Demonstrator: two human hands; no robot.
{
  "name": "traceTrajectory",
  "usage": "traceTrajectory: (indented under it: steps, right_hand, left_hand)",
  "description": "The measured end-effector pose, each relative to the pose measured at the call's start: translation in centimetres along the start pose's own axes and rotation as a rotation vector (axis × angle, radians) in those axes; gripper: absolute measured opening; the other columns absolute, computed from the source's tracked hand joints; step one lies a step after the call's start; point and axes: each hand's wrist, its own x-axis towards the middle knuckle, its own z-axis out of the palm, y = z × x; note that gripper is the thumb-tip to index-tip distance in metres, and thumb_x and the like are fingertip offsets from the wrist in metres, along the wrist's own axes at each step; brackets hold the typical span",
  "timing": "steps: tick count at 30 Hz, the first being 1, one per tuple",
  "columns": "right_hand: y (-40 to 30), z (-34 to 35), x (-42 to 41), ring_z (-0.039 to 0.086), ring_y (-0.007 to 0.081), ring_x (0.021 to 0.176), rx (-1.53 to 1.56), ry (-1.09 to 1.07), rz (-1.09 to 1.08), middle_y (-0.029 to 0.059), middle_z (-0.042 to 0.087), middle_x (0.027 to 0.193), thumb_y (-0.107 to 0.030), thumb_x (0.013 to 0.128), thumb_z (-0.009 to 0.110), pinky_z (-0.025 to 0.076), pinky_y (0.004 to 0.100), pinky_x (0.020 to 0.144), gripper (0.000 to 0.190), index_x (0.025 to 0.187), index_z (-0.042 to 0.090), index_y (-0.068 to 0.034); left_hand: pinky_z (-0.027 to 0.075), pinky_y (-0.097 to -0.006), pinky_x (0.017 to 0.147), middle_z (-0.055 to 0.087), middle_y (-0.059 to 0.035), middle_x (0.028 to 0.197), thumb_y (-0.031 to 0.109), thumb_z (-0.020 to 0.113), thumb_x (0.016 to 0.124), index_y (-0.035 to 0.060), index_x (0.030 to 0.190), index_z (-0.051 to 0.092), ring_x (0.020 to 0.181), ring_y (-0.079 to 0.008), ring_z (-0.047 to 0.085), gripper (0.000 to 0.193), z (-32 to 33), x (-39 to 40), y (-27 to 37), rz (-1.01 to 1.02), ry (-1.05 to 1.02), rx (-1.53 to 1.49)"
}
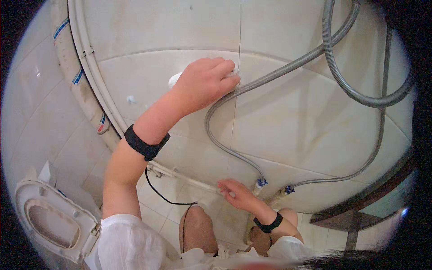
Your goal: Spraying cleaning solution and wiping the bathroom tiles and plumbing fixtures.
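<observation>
My left hand (207,79) presses against the tiled wall (270,128). Its fingers are curled over a white wad, probably a cloth (174,80), which shows on both sides of the hand; the rest is hidden beneath the palm. A grey braided hose (221,101) passes just below and to the right of these fingers. Lower down, my right hand (239,197) hangs near the base of the wall with its fingers loosely bent and apart, apparently holding nothing. Close to its right is a blue-handled valve (261,183) where the hose ends.
A second valve (289,190) feeds another hose (337,179). Looped grey corrugated hose (364,99) hangs at upper right. White pipes (101,84) run down the left wall corner. A toilet seat (55,221) is at lower left. A black cord (162,199) trails from my left wristband.
</observation>
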Motion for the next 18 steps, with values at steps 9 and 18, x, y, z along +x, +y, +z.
traceTrajectory:
  steps: [9,18]
  right_hand:
    - [-0.4,1.4,0.6,0.053,0.0209,0.077,-0.067,-0.032,-0.066,0.0096,0.052,0.088,0.001,0.073,0.044,0.044,0.0309,0.069,0.032,0.105,0.046,-0.003]
    - [0.1,1.5,-0.1,0.051,0.0214,0.076,-0.069,-0.039,-0.018,0.0093,0.051,0.084,0.001,0.072,0.045,0.042,0.0305,0.068,0.030,0.101,0.049,-0.004]
  left_hand:
    - [0.041,-0.0339,0.052,0.044,-0.0071,0.069,0.003,0.053,0.062,0.0095,0.077,0.054,0.066,-0.0239,0.048,0.016,0.1,4.2,-2.0,-0.026,0.247,-0.051]
    - [0.042,-0.0343,0.057,0.047,-0.0081,0.074,0.003,0.057,0.061,0.0091,0.079,0.056,0.069,-0.0253,0.048,0.019,1.8,-3.7,0.5,-0.085,0.045,-0.208]
